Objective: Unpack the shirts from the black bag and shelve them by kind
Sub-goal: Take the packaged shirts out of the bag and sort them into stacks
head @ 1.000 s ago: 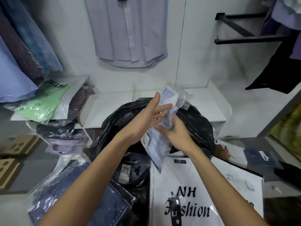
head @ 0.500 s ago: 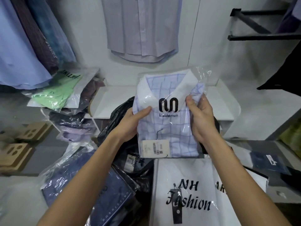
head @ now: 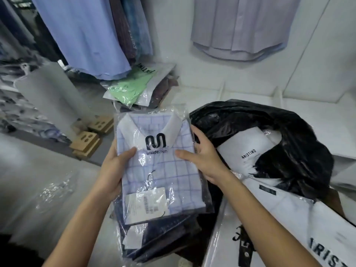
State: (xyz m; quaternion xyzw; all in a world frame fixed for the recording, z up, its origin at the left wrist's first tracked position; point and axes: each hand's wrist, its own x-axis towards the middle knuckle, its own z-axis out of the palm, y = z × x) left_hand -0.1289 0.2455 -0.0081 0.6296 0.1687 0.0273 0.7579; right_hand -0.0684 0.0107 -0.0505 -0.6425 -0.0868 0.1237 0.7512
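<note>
I hold a packaged light-blue checked shirt in clear plastic, logo side up, low over a pile of dark packaged shirts. My left hand grips its left edge, thumb on top. My right hand grips its right edge, thumb across the front. The black bag lies open to the right, with a white packaged shirt showing inside it. White shelf compartments run behind the bag.
A green packaged shirt tops a stack at the back left. Shirts hang on the wall above and at the left. White printed packages lie at the lower right. Cardboard pieces sit on the floor.
The checked shirt came out of the black bag, was turned logo side up, and has moved down and left over the dark pile. My view has swung left.
</note>
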